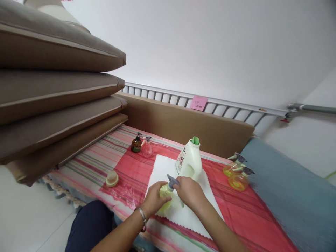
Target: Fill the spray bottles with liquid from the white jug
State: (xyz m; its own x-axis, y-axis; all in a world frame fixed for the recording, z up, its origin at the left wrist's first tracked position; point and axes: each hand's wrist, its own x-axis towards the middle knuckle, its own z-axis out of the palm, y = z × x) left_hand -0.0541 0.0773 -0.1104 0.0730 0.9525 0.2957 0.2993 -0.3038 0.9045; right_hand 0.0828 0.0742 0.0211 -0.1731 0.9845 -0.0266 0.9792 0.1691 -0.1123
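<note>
My left hand is wrapped round a small clear spray bottle with pale yellow liquid inside, above a white sheet. At the bottle's neck, the fingers of my right hand close on its grey spray head. How far the head is screwed on cannot be made out. Just behind my hands stands a large pale green detergent jug with a green spout and no cap over it. Its round pale cap lies to the left on the red cloth.
A brown pump bottle and an empty clear spray bottle stand at the back left. Spray bottles with yellow liquid are at the right. Stacked brown cushions rise at the left. A pink note hangs on the rail.
</note>
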